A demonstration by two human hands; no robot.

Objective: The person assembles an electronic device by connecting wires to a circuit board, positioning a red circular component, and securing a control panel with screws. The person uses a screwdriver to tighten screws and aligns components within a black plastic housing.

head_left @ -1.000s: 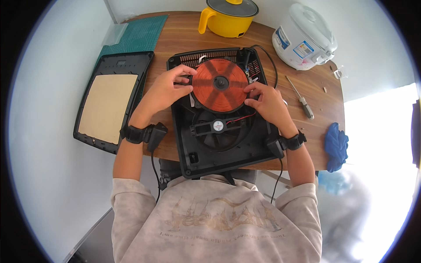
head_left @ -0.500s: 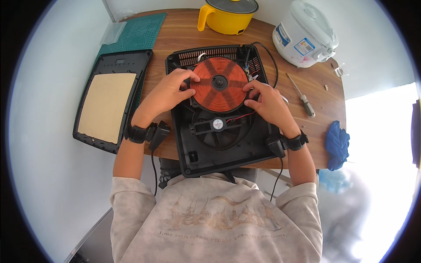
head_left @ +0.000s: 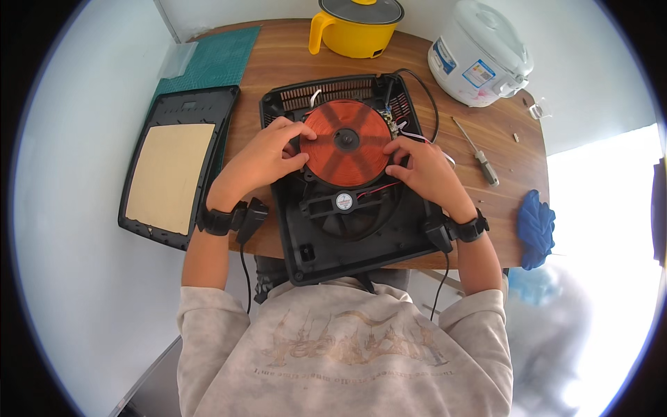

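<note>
A round copper induction coil (head_left: 347, 165) with a dark hub lies over the upper part of an opened black induction cooker base (head_left: 368, 257). On its left rim, my left hand (head_left: 269, 151) grips the coil between thumb and fingers. My right hand (head_left: 425, 167) pinches the opposite rim in the same way. Below the coil, a black cooling fan (head_left: 344, 203) with a pale round centre and a red wire sits in the base. Part of a circuit board (head_left: 390, 121) with white leads shows beyond the coil's upper right; the coil hides what lies beneath it.
The cooker's black top panel (head_left: 174, 174) with a beige sheet lies left, partly on a green cutting mat (head_left: 219, 59). A yellow pot (head_left: 358, 31) and white rice cooker (head_left: 479, 55) stand behind. A screwdriver (head_left: 479, 156) and blue cloth (head_left: 535, 229) lie right.
The coil has shifted slightly toward me, held in both hands. More of the circuit board now shows behind its upper right edge.
</note>
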